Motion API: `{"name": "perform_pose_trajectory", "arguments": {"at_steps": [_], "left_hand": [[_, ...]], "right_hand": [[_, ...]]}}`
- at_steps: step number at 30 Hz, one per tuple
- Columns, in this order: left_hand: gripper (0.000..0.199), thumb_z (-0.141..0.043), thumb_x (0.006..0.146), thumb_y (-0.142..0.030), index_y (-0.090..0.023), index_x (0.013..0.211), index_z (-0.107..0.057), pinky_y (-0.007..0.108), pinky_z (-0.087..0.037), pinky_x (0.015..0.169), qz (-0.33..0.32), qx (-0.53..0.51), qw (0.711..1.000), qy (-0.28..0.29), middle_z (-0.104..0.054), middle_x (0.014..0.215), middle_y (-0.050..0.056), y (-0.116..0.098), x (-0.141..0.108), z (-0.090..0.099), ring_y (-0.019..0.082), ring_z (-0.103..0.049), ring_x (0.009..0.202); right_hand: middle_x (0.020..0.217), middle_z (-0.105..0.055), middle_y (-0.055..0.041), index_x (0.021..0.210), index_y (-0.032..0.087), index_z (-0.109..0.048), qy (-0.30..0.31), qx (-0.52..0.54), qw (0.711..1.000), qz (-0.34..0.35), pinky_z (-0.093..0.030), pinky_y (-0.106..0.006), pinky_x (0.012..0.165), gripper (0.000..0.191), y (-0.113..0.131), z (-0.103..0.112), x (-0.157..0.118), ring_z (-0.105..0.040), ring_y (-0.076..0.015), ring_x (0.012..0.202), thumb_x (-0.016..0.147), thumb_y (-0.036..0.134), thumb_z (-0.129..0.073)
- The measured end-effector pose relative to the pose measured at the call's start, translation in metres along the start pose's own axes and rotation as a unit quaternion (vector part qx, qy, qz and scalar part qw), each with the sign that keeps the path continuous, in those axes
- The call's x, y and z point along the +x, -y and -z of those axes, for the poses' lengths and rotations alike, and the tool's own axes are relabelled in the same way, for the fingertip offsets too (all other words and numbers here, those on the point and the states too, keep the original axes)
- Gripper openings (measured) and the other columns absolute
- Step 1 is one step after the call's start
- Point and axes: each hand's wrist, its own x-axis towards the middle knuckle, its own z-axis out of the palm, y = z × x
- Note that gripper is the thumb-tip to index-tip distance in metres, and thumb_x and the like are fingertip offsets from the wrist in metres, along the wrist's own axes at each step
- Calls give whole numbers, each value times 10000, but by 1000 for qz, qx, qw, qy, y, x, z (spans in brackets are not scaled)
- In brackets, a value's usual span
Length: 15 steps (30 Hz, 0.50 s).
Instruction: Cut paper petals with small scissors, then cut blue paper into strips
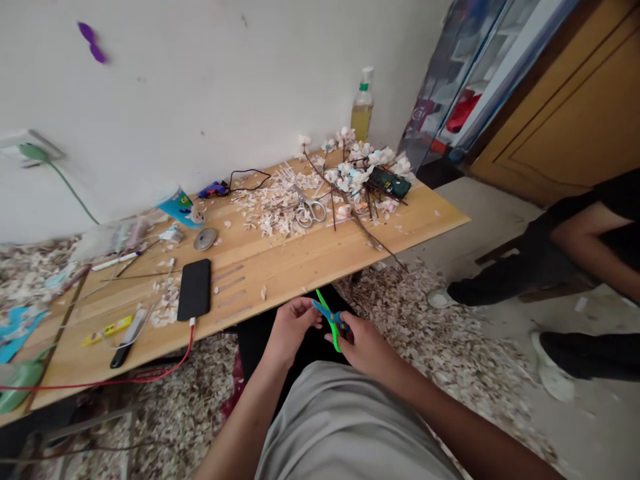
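My right hand (367, 341) is closed around the handles of a pair of blue and green scissors (327, 315), held over my lap just below the table's front edge. The scissor blades are spread apart and point toward my left hand. My left hand (295, 325) has its fingers curled together in a pinch beside the blade tips. Whatever lies between those fingers is too small or hidden to make out. Beyond both hands, on the wooden table (280, 267), lie metal scissors (313, 212) among a heap of pale petal-like scraps (273, 210).
Branches with white flowers (353, 177) lie at the table's right end, near a bottle (363, 110). A black phone (194, 290) on a red cable, a box cutter (129, 337) and a blue cup (179, 205) sit to the left. Another person (590, 233) is at the right.
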Motion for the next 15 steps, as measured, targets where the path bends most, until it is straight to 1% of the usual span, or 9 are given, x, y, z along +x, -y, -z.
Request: {"name": "perform_pose_trajectory", "arguments": {"at_steps": [2, 4, 7, 10, 11, 12, 13, 14, 15], "left_hand": [[270, -769, 691, -363, -118, 770, -686, 223, -489, 592, 0, 4, 1000, -15, -657, 672, 16, 1, -4, 1, 101, -576, 587], [278, -769, 693, -374, -118, 757, -682, 224, -489, 588, 3, 9, 1000, -27, -653, 666, 16, 2, -8, 4, 100, -573, 581], [292, -782, 682, -382, -118, 758, -681, 230, -492, 598, 9, -1, 999, -44, -652, 675, 18, 4, -11, 12, 99, -577, 580], [308, -788, 674, -393, -121, 765, -676, 237, -493, 610, 20, -31, 998, -58, -651, 675, 19, 6, -14, 20, 99, -582, 576], [311, -789, 672, -394, -122, 769, -675, 235, -490, 607, 23, -38, 997, -63, -650, 672, 18, 6, -15, 22, 99, -581, 575], [312, -790, 670, -394, -122, 771, -675, 230, -484, 597, 25, -41, 997, -68, -650, 670, 18, 7, -17, 23, 98, -578, 573], [312, -790, 669, -393, -120, 770, -675, 223, -475, 583, 25, -39, 997, -70, -650, 666, 18, 8, -19, 23, 96, -572, 568], [309, -790, 668, -387, -118, 768, -676, 219, -467, 570, 25, -34, 997, -67, -647, 659, 17, 9, -22, 22, 95, -565, 564], [302, -791, 665, -377, -116, 764, -678, 215, -461, 563, 25, -30, 997, -61, -645, 653, 16, 11, -25, 21, 94, -559, 562]], "right_hand": [[736, -662, -31, 857, 195, -574, -4, -7, 1000, 8, -341, -244, 548, 123, -2, -3, 0, -575, -161, 619, 844, 316, -599], [764, -692, -39, 854, 199, -592, -1, 5, 1000, 7, -379, -245, 574, 61, -5, -5, 1, -624, -179, 673, 846, 255, -570], [789, -722, -42, 856, 203, -618, -4, 54, 999, -3, -435, -244, 594, 99, -11, -6, 2, -663, -191, 728, 843, 188, -522], [790, -721, -54, 894, 189, -625, -45, 105, 993, 5, -484, -256, 598, 117, -14, -7, 0, -653, -182, 693, 872, 259, -533], [839, -722, -66, 942, 184, -620, -60, 119, 991, 25, -507, -268, 626, 144, -14, -8, -2, -656, -183, 715, 881, 288, -541], [933, -718, -86, 1015, 181, -606, -71, 128, 988, 58, -530, -290, 682, 189, -12, -9, -4, -665, -191, 783, 886, 307, -550], [1062, -695, -110, 1100, 180, -578, -77, 129, 983, 106, -542, -322, 761, 253, -9, -9, -7, -665, -209, 898, 887, 315, -561], [1202, -640, -133, 1186, 184, -537, -76, 123, 975, 171, -535, -363, 853, 332, -6, -10, -9, -635, -234, 1039, 885, 320, -575], [1322, -564, -149, 1268, 192, -481, -72, 110, 959, 249, -503, -411, 944, 421, -2, -10, -11, -567, -262, 1181, 883, 325, -589]]}}
